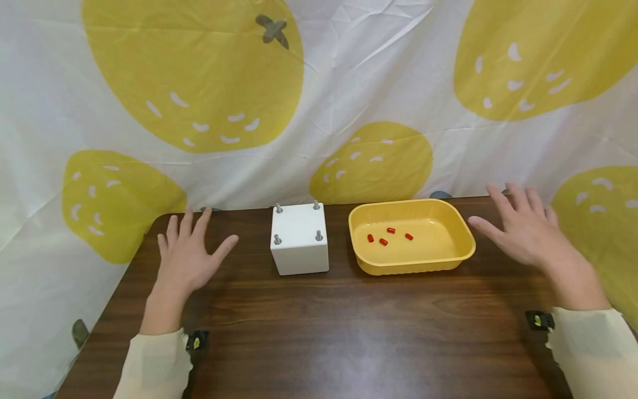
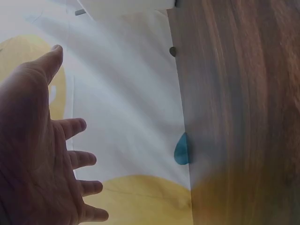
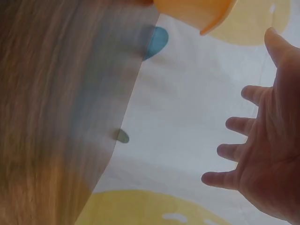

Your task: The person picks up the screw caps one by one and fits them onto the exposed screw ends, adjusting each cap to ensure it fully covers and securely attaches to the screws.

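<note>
My left hand [image 1: 185,257], fingers spread and holding nothing, is over the left part of the table. To its right stands a white block [image 1: 300,238] with a metal bolt [image 1: 319,235] sticking up near each top corner. A yellow plastic tray [image 1: 413,267] is right of the block, with several small red cylindrical pieces [image 1: 383,241] lying on its floor. Beyond the tray's right end my right hand [image 1: 528,235] is held with spread fingers, also holding nothing; its thumb is near the rim. Both palms show in the wrist views.
The dark wooden table [image 1: 349,332] reaches back to a white cloth [image 1: 239,177] printed with big yellow fruit, which hangs behind it and along the sides. Black wrist devices [image 1: 540,320] sit at both sleeve cuffs.
</note>
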Tool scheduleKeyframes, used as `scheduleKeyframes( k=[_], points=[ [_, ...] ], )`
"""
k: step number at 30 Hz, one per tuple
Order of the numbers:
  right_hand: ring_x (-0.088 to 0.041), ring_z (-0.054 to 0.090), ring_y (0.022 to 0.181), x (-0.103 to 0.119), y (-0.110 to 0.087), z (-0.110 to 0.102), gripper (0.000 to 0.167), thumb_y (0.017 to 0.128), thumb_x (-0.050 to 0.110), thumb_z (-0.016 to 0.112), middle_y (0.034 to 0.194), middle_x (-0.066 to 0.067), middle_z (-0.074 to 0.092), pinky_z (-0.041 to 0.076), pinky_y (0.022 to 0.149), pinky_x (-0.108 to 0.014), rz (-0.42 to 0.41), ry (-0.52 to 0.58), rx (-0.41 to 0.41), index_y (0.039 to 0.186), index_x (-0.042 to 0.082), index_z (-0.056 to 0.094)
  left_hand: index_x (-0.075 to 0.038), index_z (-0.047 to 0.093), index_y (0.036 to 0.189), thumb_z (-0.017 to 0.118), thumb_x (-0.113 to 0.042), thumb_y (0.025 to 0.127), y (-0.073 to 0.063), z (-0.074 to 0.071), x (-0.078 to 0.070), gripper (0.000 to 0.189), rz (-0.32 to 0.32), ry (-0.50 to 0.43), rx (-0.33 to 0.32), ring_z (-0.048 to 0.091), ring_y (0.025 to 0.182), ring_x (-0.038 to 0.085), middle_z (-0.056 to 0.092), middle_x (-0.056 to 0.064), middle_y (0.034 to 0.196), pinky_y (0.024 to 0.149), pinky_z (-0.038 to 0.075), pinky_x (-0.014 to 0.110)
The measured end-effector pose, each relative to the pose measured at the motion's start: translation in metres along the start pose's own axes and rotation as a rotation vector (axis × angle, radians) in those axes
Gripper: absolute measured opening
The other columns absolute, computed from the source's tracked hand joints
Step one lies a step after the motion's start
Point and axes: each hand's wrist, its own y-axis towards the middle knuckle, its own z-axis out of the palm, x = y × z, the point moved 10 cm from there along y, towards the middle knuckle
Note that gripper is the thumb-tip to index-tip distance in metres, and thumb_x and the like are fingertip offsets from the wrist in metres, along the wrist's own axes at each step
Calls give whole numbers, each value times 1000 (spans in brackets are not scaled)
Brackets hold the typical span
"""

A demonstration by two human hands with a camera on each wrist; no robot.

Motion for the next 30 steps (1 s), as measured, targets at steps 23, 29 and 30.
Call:
scheduleKeyframes(
  k=[23,29,30],
  points=[
    [-62,13,150,55,17,9,84,109,57,52,167,-35,16,16,114,-80,-146,84,22,170,9,19,-5,26,168,51,-65,105,12,13,-19,90,59,-278,40,14,156,53,25,24,170,122,21,71],
    [-56,18,151,66,20,14,84,109,56,53,166,-32,22,20,117,-76,-176,140,38,170,8,21,-7,29,167,50,-66,106,18,22,-24,88,51,-348,61,23,156,45,30,21,169,124,24,66],
    [-55,19,151,67,20,15,84,109,55,54,166,-31,23,21,117,-76,-180,154,41,170,9,21,-8,30,167,50,-66,106,19,23,-25,87,48,-362,64,25,156,44,31,21,169,124,25,65]
  ],
)
